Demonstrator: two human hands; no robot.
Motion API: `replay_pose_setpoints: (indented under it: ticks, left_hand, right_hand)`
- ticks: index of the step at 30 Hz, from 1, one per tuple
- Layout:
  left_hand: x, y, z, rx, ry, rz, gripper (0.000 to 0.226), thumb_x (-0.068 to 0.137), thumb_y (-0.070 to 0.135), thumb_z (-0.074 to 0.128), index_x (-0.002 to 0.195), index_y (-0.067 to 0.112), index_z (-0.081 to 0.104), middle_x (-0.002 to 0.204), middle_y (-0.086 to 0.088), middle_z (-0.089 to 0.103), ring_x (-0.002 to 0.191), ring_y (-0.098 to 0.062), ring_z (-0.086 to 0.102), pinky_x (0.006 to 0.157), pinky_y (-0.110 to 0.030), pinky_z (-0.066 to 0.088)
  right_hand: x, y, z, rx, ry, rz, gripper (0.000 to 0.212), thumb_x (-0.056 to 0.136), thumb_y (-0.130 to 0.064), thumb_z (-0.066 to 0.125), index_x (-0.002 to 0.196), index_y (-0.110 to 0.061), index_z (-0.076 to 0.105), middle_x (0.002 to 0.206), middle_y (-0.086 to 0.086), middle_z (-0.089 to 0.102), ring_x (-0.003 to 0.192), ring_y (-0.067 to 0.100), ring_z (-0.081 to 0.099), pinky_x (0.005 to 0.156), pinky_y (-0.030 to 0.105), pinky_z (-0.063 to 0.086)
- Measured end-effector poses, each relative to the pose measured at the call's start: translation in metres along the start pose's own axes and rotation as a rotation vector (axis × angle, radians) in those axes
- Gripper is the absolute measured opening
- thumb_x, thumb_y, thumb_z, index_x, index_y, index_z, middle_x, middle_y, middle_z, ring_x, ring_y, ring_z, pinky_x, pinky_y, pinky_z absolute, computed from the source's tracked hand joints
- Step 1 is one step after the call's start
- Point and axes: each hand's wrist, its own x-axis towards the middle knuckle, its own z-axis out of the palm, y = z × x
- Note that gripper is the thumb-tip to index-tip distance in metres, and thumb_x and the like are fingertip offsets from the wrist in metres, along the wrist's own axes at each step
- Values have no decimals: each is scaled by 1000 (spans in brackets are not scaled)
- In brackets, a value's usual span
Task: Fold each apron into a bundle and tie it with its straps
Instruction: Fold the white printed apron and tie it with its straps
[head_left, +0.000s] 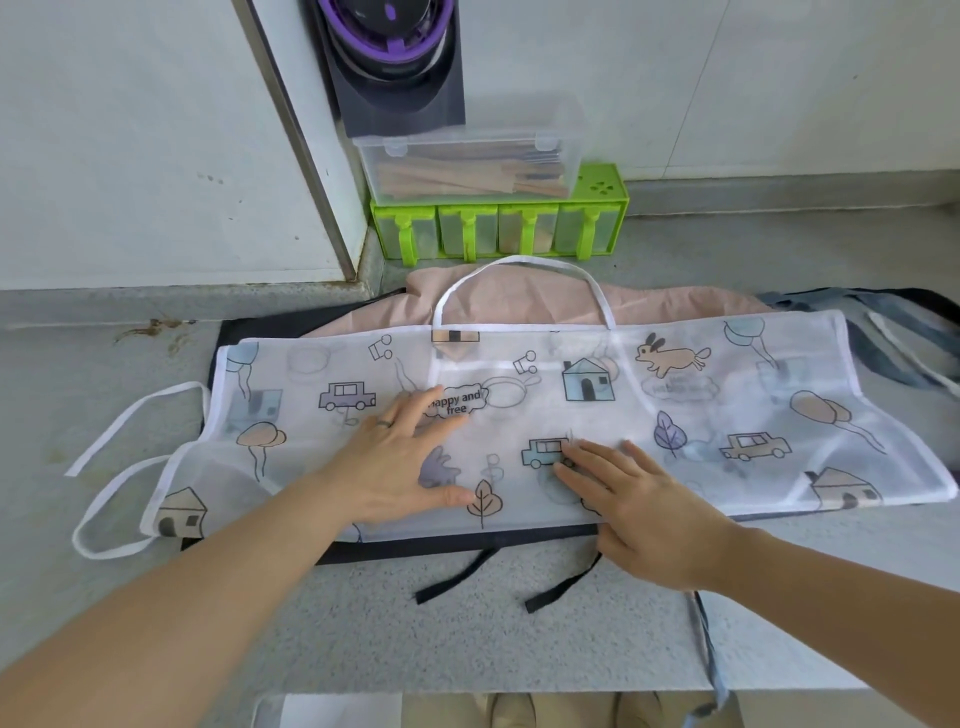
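Hands rest flat and apart on the printed apron, fingers straight, gripping nothing. It lies spread across the worktop, long axis left to right. Off its left end trail white straps, nearer the left hand; the right hand presses near the front edge, right of centre. Right-end straps are not discernible, and aprons underneath are mostly hidden.

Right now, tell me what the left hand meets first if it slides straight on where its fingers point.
The left hand crosses the white apron, then likely its neck strap over the pink apron; depth is unclear.
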Motion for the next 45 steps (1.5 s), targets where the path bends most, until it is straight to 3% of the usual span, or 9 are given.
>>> replay_pose_setpoints:
  ticks: [8, 11, 14, 20, 25, 29, 32, 36, 45]
  left_hand:
    - [-2, 5, -9, -35, 0, -33, 114, 53, 98, 10, 150, 39, 10, 147, 7, 5, 139, -21, 20, 114, -40, 24]
    - [1, 10, -22, -181, -43, -123, 116, 49, 99, 18, 149, 40, 12, 139, 9, 13, 135, -23, 28, 110, -40, 31]
    - [-6, 32, -31, -158, -199, -87, 113, 56, 94, 43, 149, 44, 3, 149, 12, 6, 143, -27, 11, 114, -49, 24]
    - [-28, 41, -24, -16, -385, -145, 69, 99, 33, 40, 153, 27, -3, 159, 3, -21, 148, -25, -8, 120, -46, 9]
    - [-26, 43, -61, -100, -747, -254, 39, 96, 24, 39, 131, 7, 47, 140, -18, 43, 126, -28, 43, 104, -37, 32]
    - [-4, 35, -70, -202, -814, -386, 50, 94, 24, 50, 140, 6, 40, 151, -17, 29, 136, -34, 34, 112, -47, 30]
    - [19, 29, -71, -159, -788, -378, 38, 87, 23, 53, 122, 8, 54, 129, -12, 53, 111, -26, 54, 93, -35, 44]
    - [36, 18, -69, 14, -681, -287, 24, 82, 23, 57, 102, 10, 56, 100, -4, 55, 88, -21, 53, 72, -29, 40]
    - [31, -13, -44, -92, -409, -267, 17, 84, 20, 51, 69, 13, 44, 66, 0, 45, 56, -15, 40, 48, -24, 27]
  right_hand:
    - [6, 3, 0, -85, -37, 165, 93, 25, -8, 83, 116, -6, 66, 121, 12, 63, 106, 29, 64, 72, 49, 57]
    - [10, 0, -11, -5, -73, 144, 82, 56, -8, 77, 134, -1, 50, 140, 14, 49, 125, 28, 52, 91, 46, 52]
    - [13, 7, -32, 245, -190, 157, 59, 95, -5, 35, 151, -13, 19, 158, -1, 14, 145, 15, 16, 118, 34, 18]
    - [18, 20, -74, 510, -553, 274, 48, 100, -9, 27, 146, -16, 33, 153, 1, 31, 138, 19, 31, 113, 29, 24]
    - [15, 19, -98, 455, -896, 337, 27, 97, -13, 41, 121, -16, 53, 136, 3, 44, 121, 21, 41, 99, 32, 32]
    - [30, 26, -99, 606, -1019, 348, 55, 92, -5, 52, 143, -7, 30, 153, 6, 26, 141, 23, 23, 114, 36, 19]
    - [48, 38, -99, 423, -971, 379, 52, 89, -17, 57, 137, -10, 37, 125, 4, 45, 113, 18, 50, 89, 26, 44]
    - [62, 61, -90, 254, -821, 336, 50, 82, -26, 60, 131, -18, 51, 110, -5, 55, 88, 15, 59, 68, 23, 44]
    - [70, 82, -60, 222, -580, 419, 46, 97, -39, 44, 137, -16, 45, 141, 2, 46, 126, 20, 45, 100, 28, 35]
